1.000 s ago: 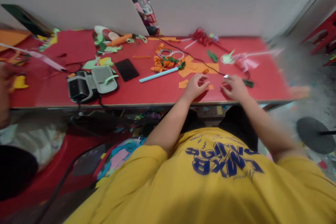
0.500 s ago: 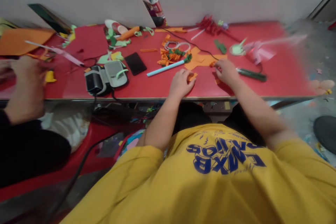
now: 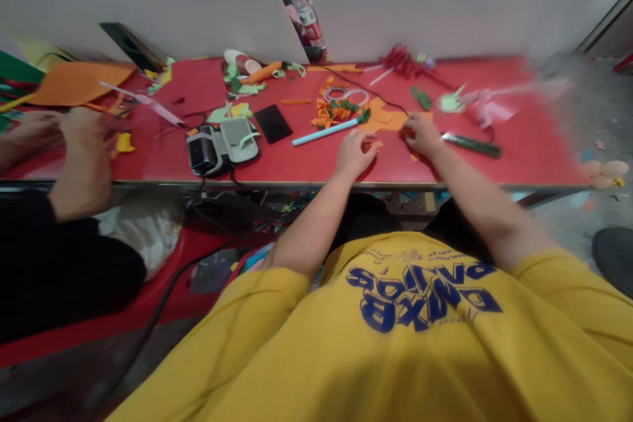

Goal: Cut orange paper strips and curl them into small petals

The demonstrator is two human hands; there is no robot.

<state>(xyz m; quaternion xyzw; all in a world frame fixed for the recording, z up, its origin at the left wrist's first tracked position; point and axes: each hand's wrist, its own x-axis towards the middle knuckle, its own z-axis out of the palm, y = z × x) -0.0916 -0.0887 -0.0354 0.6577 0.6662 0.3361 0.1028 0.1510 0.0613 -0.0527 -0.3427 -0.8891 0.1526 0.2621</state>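
Note:
Low over the red table's front part, my left hand (image 3: 357, 150) has its fingers curled round a small orange paper piece (image 3: 374, 145). My right hand (image 3: 420, 133) pinches a small orange bit (image 3: 403, 132) at its fingertips, a short gap away. Beyond them lie flat orange sheets (image 3: 390, 120) and a heap of crumpled orange strips (image 3: 326, 113) with green pieces in it. A light blue stick (image 3: 324, 132) with a green tip lies left of my left hand. Beside my right hand is a dark green-handled tool (image 3: 472, 145).
Left of my hands are a black phone (image 3: 273, 123) and an open grey case (image 3: 240, 140). A co-worker's hands (image 3: 84, 135) are at the far left, near a pink glue gun (image 3: 158, 109). A dark cable (image 3: 363, 86) crosses the table. Pink wrapping (image 3: 489, 105) lies at right.
The view has turned slightly left, so the table's left items sit further right in the picture. My hands stay near the same spot, with small finger shifts around the orange pieces.

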